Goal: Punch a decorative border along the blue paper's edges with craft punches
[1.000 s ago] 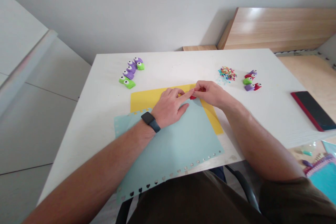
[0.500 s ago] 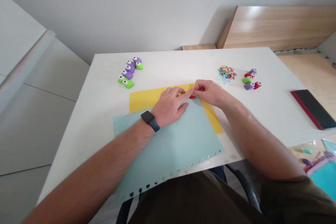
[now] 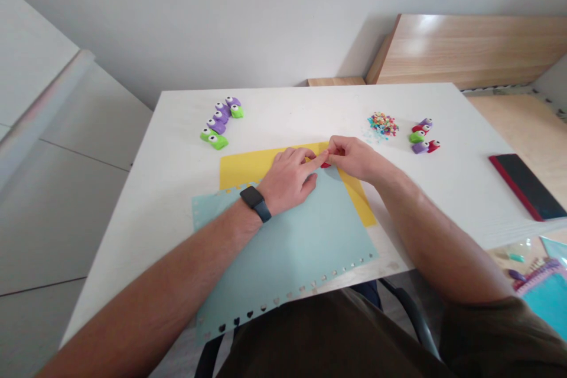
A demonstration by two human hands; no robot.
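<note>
A small red lump that looks like modelling clay (image 3: 326, 164) sits at the far edge of a pale blue plastic sheet (image 3: 305, 236). My right hand (image 3: 354, 156) pinches it between thumb and fingertips, which hide much of it. Flat on the sheets rests my left hand (image 3: 290, 180), its index finger stretched out to touch the lump and the thumb apart. Beneath the blue sheet lies a yellow sheet (image 3: 248, 166), its left, far and right parts showing.
At the back left stand purple and green clay figures with eyes (image 3: 217, 124). A heap of colourful tiny pieces (image 3: 383, 124) lies at the back right, beside more clay figures (image 3: 417, 137). A dark, red-edged case (image 3: 527, 186) is on the right edge of the white table (image 3: 146, 189).
Both hands stay at the red clay, with hardly any shift of the fingers. The camera view has tilted slightly.
</note>
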